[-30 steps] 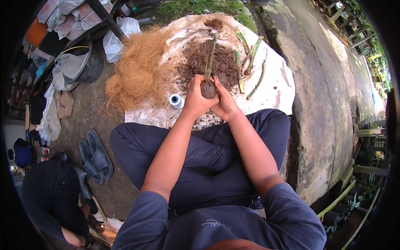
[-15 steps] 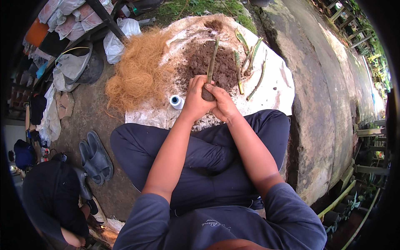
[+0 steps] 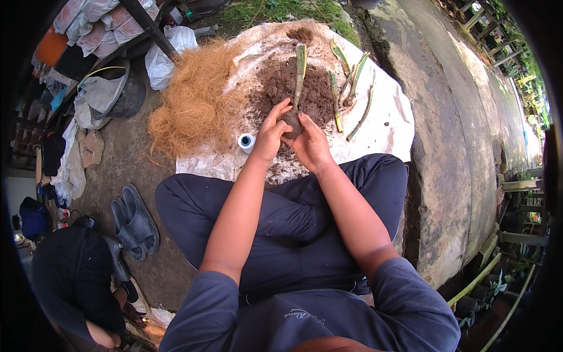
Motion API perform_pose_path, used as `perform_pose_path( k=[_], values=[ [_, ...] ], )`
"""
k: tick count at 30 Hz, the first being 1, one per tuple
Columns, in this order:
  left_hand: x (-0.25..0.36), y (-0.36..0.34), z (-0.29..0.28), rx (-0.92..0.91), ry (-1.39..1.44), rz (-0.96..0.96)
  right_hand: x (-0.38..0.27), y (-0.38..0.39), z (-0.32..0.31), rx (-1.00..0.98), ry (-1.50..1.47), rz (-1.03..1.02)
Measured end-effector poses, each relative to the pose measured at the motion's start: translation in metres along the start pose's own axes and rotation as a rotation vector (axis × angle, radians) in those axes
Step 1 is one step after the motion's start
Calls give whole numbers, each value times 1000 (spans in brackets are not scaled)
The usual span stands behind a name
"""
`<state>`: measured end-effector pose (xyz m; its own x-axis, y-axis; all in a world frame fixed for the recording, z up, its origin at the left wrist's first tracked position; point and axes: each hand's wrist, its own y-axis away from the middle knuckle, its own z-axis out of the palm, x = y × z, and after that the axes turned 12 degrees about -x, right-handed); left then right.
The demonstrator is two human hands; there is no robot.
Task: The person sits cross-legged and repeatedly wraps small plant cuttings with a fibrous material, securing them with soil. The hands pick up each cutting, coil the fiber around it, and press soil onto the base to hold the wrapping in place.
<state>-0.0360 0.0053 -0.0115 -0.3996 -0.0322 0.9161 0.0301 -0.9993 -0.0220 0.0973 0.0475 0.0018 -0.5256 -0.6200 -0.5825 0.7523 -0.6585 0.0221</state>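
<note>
Between my hands is a ball of dark soil (image 3: 292,124), with a snake plant leaf (image 3: 300,70) standing upright out of it, green with a yellow edge. My right hand (image 3: 312,144) cups the ball from the right, fingers curved around it. On the left side my left hand (image 3: 272,132) presses the ball with its thumb, while a finger stretches up beside the leaf's base. Just beyond lies a heap of loose brown soil (image 3: 316,97). More cut leaves (image 3: 335,101) lie right of the heap. A white thread spool (image 3: 246,141) stands left of my left hand.
Everything rests on a soil-stained white sheet (image 3: 384,126). A pile of orange-brown coconut fibre (image 3: 190,102) covers its left part. Grey sandals (image 3: 136,223) lie on the ground at left, near another person in dark clothes (image 3: 73,281). Concrete paving (image 3: 451,146) runs along the right.
My hands have loosened from a tight clasp and spread apart around the ball. The leaf has turned, so its broad face now shows.
</note>
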Motion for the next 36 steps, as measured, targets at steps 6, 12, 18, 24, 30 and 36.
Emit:
perform_pose_path(
  k=[6,12,18,24,30,36],
  values=[
    [-21,2,15,41,-7,21,11,-3,-19,20,175,-76],
    [-8,6,30,58,96,7,7,1,-5,-36,163,-110],
    [-3,8,28,-29,136,7,15,0,-17,-16,363,-177],
    [-3,8,28,-33,37,76,15,3,-11,23,454,-188],
    [-3,8,29,-16,52,99,18,1,-11,25,449,-199],
    [-16,4,37,190,58,86,12,1,4,68,-103,-157]
  ],
)
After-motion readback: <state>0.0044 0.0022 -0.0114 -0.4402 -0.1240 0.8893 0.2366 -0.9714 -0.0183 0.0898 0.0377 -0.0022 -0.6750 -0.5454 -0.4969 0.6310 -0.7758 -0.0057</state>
